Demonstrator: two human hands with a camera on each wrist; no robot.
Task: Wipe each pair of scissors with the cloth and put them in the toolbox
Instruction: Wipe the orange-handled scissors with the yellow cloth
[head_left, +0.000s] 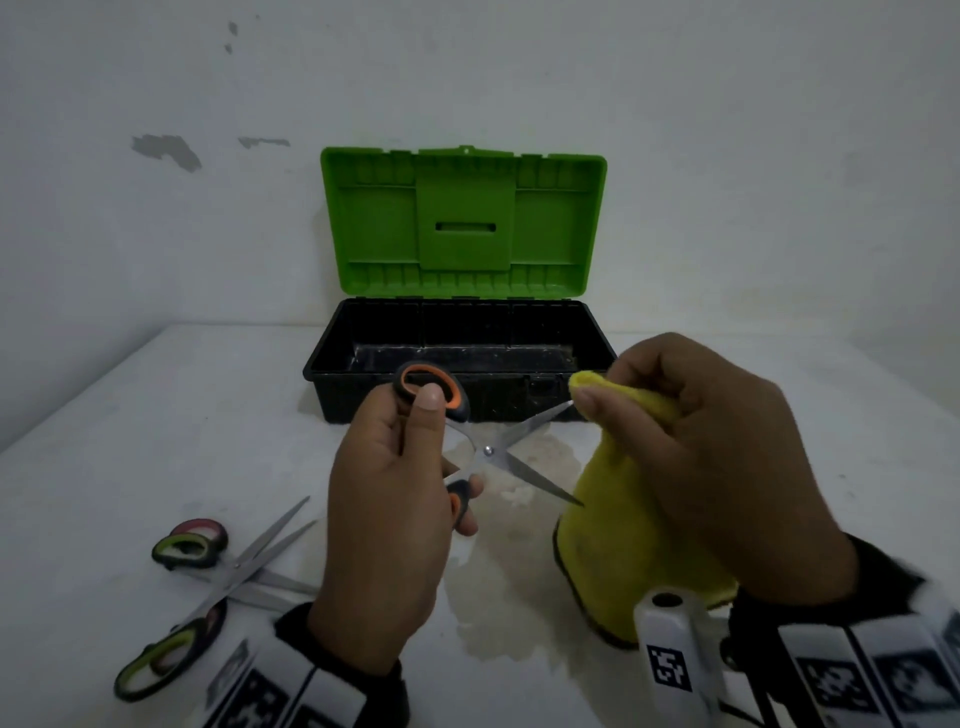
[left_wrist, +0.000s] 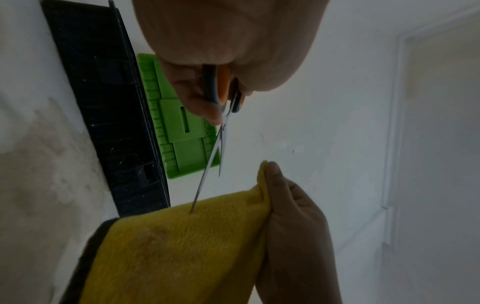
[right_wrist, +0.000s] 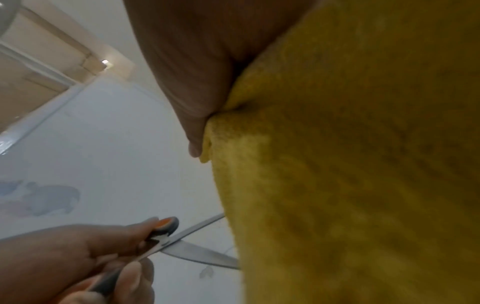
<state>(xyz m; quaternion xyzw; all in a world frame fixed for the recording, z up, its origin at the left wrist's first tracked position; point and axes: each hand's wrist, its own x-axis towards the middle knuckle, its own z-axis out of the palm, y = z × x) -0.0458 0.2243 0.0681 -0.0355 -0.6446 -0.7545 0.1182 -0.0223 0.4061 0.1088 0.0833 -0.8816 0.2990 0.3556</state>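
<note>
My left hand (head_left: 410, 467) grips the handles of the orange-and-black scissors (head_left: 488, 450), whose blades are spread wide apart above the table. My right hand (head_left: 675, 441) pinches the yellow cloth (head_left: 623, 530) at the tip of the upper blade; the rest of the cloth hangs down. In the left wrist view the scissors (left_wrist: 221, 131) point at the cloth (left_wrist: 182, 246), the lower blade tip touching it. In the right wrist view both blades (right_wrist: 197, 253) run behind the edge of the cloth (right_wrist: 350, 185). The toolbox (head_left: 457, 364) stands open behind, black tray, green lid (head_left: 462, 218) raised.
Two more pairs of scissors lie crossed at the front left of the white table: one with green handles (head_left: 184, 551), one with red handles (head_left: 200, 527) mostly under it. A stained patch (head_left: 498, 613) marks the table below my hands. A white wall rises behind the toolbox.
</note>
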